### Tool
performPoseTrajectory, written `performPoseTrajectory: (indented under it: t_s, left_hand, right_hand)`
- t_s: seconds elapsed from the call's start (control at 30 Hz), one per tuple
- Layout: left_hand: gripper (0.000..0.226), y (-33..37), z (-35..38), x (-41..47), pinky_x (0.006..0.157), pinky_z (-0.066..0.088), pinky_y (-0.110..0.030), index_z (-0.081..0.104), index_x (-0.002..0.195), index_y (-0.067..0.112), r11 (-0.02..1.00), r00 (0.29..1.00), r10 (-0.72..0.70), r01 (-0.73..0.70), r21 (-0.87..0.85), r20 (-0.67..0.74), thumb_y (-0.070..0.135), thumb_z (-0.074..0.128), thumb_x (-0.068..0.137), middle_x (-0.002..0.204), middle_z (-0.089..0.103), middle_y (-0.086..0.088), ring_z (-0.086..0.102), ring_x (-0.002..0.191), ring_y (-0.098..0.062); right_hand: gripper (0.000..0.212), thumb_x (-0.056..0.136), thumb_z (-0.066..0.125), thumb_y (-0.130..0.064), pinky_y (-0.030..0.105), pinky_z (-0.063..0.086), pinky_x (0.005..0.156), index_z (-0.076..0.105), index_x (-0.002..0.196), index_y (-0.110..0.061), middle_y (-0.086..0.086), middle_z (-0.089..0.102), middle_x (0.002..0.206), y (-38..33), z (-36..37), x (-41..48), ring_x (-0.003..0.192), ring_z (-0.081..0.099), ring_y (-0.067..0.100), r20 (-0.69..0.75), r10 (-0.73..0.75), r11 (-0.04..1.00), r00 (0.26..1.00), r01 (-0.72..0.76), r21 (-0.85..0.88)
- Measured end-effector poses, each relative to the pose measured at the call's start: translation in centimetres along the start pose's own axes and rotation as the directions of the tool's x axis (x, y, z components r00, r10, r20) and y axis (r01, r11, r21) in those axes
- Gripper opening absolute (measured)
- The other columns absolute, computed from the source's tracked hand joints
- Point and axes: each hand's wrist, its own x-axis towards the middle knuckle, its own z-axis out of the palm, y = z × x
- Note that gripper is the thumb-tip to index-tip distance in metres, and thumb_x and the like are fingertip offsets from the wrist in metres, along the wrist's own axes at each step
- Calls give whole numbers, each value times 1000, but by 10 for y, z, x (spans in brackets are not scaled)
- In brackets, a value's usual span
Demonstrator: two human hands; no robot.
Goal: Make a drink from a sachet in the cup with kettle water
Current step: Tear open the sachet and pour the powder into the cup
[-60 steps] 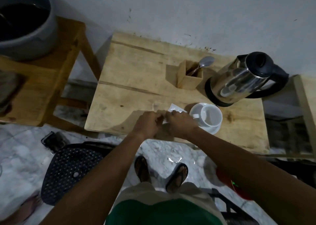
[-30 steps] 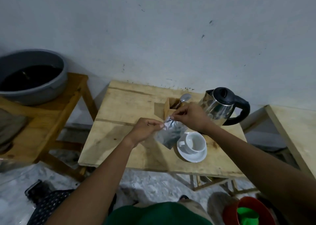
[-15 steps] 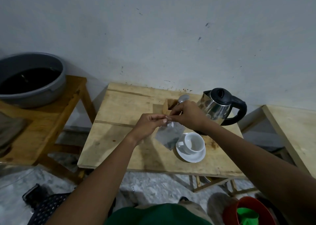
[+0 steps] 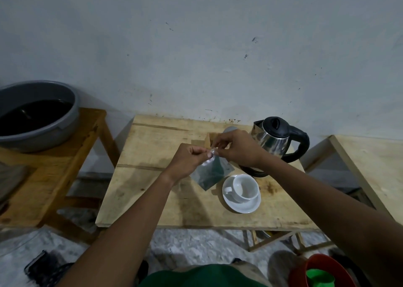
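Hands (image 4: 189,158) (image 4: 237,149) pinch sachet (image 4: 209,174), hiding wooden holder (image 4: 209,140).

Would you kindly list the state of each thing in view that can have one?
sachet: held up above the table, pinched at its top edge by both hands
left hand: shut on sachet
right hand: shut on sachet
cup: upright on its saucer, empty
saucer: flat on the table
kettle: upright, lid shut
basin: holds dark liquid
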Motion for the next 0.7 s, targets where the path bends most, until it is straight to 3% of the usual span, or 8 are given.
performPoseTrajectory:
  t_s: [0.2, 0.27, 0.33, 0.4, 0.47, 0.6, 0.7]
  left_hand:
    - [20, 9, 4, 5, 71, 49, -8, 75, 107, 2, 998, 999, 53, -53, 25, 6, 8, 67, 90, 101, 77, -7, 69, 79, 4]
    - [19, 12, 7, 4, 65, 46, -5, 75, 107, 0, 996, 998, 68, -69, 52, 7, 6, 66, 90, 96, 76, 2, 65, 69, 10]
    - [18, 13, 10, 4, 63, 45, -5, 76, 105, 3, 989, 995, 90, -94, 114, 34, 7, 66, 90, 90, 76, 10, 63, 67, 11]
    - [16, 14, 15, 5, 68, 49, -9, 79, 101, 7, 979, 995, 91, -98, 176, 49, 10, 67, 90, 89, 77, 2, 66, 75, 4]
    - [16, 14, 17, 7, 69, 50, -12, 79, 99, 9, 974, 996, 81, -88, 209, 41, 12, 68, 89, 87, 77, 1, 66, 75, 1]
    - [13, 16, 13, 8, 56, 43, -7, 80, 93, 6, 987, 1000, 20, -23, 159, 15, 8, 67, 89, 69, 71, 10, 57, 57, 11]
    - [15, 19, 8, 8, 65, 47, -10, 79, 85, 14, 997, 998, -57, 56, 61, 14, 6, 66, 89, 68, 73, 10, 62, 63, 4]
  right_hand:
    - [8, 82, 77, -14, 10, 45, 63, 81, 87, -18, -2, 75, 79, -5, -15, 4, 75, 69, 8, 5, 18, 999, 1000, -18, -48]
    - [8, 80, 77, -18, 14, 48, 65, 81, 85, -22, -4, 76, 80, -8, -18, 2, 75, 69, 10, 7, 32, 996, 999, -31, -79]
    - [8, 78, 75, -30, 27, 52, 66, 80, 84, -30, -10, 75, 82, -10, -19, 1, 79, 66, 11, 5, 28, 962, 1000, -26, -272]
    - [11, 76, 73, -38, 30, 50, 66, 78, 84, -33, -12, 73, 86, -14, -20, 0, 82, 63, 13, 0, 19, 900, 1000, -17, -435]
    - [12, 77, 73, -42, 30, 48, 65, 78, 84, -34, -11, 73, 88, -13, -19, 2, 84, 63, 16, -3, 1, 893, 1000, -2, -451]
    - [12, 80, 72, -36, 29, 42, 62, 80, 88, -33, -9, 75, 88, -11, -19, 3, 85, 65, 17, -2, -72, 902, 997, 64, -428]
    - [11, 81, 71, -28, 31, 45, 58, 80, 87, -31, -11, 73, 82, -12, -15, -2, 77, 64, 16, -25, -192, 911, 981, 169, -376]
